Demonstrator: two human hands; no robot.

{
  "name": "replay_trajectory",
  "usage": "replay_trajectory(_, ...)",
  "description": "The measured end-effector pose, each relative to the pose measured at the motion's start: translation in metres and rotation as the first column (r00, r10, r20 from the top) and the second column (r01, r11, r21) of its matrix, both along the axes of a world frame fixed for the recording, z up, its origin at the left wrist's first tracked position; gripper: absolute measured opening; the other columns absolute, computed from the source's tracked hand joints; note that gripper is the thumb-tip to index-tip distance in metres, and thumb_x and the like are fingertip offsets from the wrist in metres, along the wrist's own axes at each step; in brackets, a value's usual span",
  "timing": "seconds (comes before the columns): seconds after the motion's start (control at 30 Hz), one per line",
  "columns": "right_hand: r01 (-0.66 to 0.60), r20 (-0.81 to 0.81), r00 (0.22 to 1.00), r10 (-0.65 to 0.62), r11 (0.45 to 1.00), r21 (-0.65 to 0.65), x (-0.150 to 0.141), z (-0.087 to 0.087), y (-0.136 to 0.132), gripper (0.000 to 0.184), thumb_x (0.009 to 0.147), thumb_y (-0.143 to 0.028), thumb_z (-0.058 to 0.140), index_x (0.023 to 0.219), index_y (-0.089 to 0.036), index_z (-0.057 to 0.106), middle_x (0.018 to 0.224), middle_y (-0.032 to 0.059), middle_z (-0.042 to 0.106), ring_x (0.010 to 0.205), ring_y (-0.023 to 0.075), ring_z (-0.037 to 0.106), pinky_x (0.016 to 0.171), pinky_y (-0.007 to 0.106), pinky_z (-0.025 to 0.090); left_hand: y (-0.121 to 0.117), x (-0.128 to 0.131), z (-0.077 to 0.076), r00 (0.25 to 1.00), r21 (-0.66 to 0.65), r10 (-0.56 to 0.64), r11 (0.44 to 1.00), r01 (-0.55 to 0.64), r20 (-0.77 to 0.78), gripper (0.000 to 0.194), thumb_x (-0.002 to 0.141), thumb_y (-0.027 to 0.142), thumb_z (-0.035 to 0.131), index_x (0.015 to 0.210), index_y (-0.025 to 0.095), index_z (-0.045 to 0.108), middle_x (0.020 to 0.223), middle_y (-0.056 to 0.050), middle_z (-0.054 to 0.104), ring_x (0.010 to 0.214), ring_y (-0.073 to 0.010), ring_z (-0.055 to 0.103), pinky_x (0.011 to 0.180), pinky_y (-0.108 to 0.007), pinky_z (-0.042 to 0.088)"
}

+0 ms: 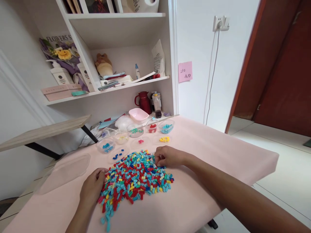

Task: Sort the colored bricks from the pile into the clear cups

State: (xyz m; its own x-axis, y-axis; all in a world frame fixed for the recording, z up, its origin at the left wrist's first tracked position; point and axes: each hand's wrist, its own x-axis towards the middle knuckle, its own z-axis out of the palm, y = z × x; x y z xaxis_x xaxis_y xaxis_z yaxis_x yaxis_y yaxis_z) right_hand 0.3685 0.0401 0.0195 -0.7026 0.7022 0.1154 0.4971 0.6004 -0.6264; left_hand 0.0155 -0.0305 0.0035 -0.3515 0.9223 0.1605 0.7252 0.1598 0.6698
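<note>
A wide heap of small plastic building bricks [136, 174] in red, light blue, dark blue, yellow and green lies on the pink-covered table [167, 210]. My left hand [93, 184] rests at the heap's left edge, its fingers curled in against the bricks. At the upper right edge of the heap, my right hand [170, 156] has its fingers bent down and drawn together among the bricks. Whatever either hand may hold is hidden. Behind the heap, a clear lid [110, 159] bears several dark blue bricks, and yellow bricks [164, 139] lie on another clear lid.
Clear tubs hold light blue bricks [167, 128], red bricks [152, 128], green bricks [136, 130] and blue bricks [107, 147]. A pink basin [138, 115], red jug [144, 103] and bottle [157, 105] stand behind. A large clear lid [65, 173] lies left, near a wooden stand [46, 132].
</note>
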Motion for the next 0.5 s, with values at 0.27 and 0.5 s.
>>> replay_trajectory(0.27,0.007,-0.043,0.999,-0.009,0.999,-0.047,-0.0012,-0.0043,0.0035,0.007,0.074,-0.022,0.067,0.079,-0.018,0.071,0.080,0.0019,0.067,0.071,0.0136,0.057,0.062,0.022,0.040,0.0005,-0.0009,0.0002,0.999,-0.019,-0.006,1.000,0.005,-0.037,0.032,0.079,0.043,0.043,0.086,0.025,0.068,0.065,0.001,0.068,0.063,-0.0199,0.064,0.054,-0.027,0.042)
replay_trajectory(0.5,0.012,-0.183,0.980,-0.072,0.950,-0.311,-0.0023,-0.0073,0.0040,0.014,0.075,-0.028,0.067,0.082,-0.017,0.069,0.070,-0.0008,0.066,0.058,0.0110,0.054,0.056,0.022,0.041,0.0009,-0.0015,-0.0001,0.996,-0.057,-0.013,0.998,0.008,-0.087,0.035,0.082,0.046,0.040,0.089,0.026,0.067,0.064,0.002,0.066,0.065,-0.0202,0.063,0.058,-0.028,0.041)
